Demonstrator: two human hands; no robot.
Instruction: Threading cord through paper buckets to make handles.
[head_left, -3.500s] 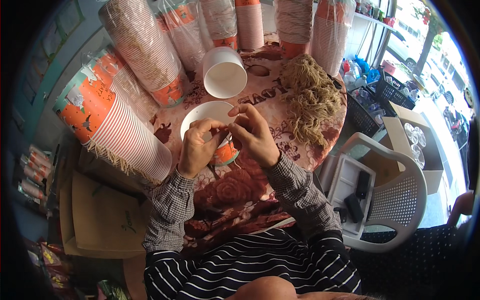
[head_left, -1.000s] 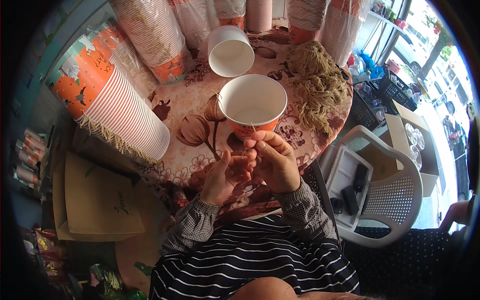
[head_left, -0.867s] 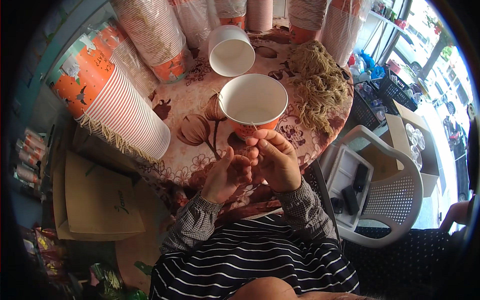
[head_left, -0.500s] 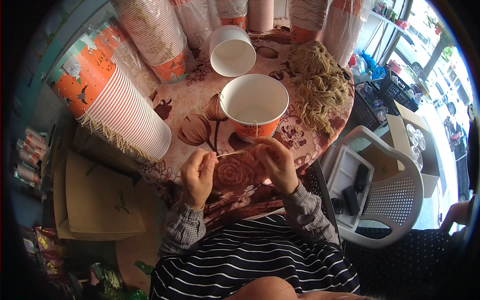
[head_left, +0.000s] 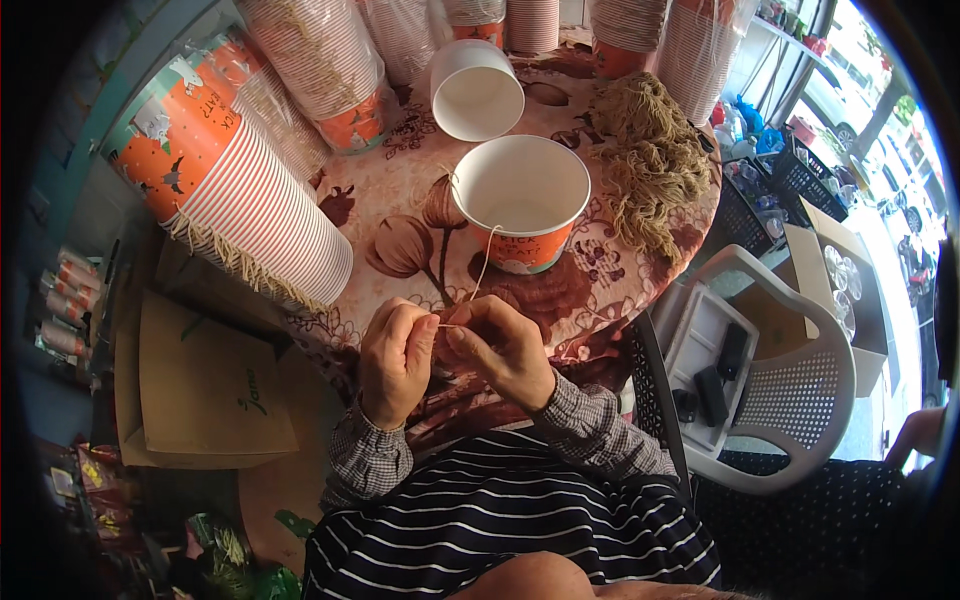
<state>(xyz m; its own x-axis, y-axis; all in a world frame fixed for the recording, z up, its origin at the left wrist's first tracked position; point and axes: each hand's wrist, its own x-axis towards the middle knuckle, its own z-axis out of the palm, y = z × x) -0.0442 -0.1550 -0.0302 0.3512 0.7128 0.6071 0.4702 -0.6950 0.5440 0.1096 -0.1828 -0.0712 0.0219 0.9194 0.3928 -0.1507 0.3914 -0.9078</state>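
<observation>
A white-lined orange paper bucket (head_left: 530, 245) stands upright at the table's near middle. From a spot on its near side a thin pale cord (head_left: 484, 265) runs down to my hands. My left hand (head_left: 395, 360) is closed in a pinch at the cord's end, thumb against the fingers. Close beside it, my right hand (head_left: 505, 350) pinches the same cord; a short length shows between the two. Both are in front of the bucket, near the table's front edge. Another bit of cord shows at the bucket's left rim.
Behind lies a tipped white bucket (head_left: 478, 95). A long stack of nested buckets (head_left: 265, 205) with cords leans at left; wrapped stacks (head_left: 315, 75) line the back. A heap of tan cords (head_left: 655, 165) lies right. Beside the table are a plastic chair (head_left: 790, 400) and a cardboard box (head_left: 205, 390).
My right hand has moved left, close to my left hand. The cord from the bucket now slants down to the left toward both. The view has shifted slightly.
</observation>
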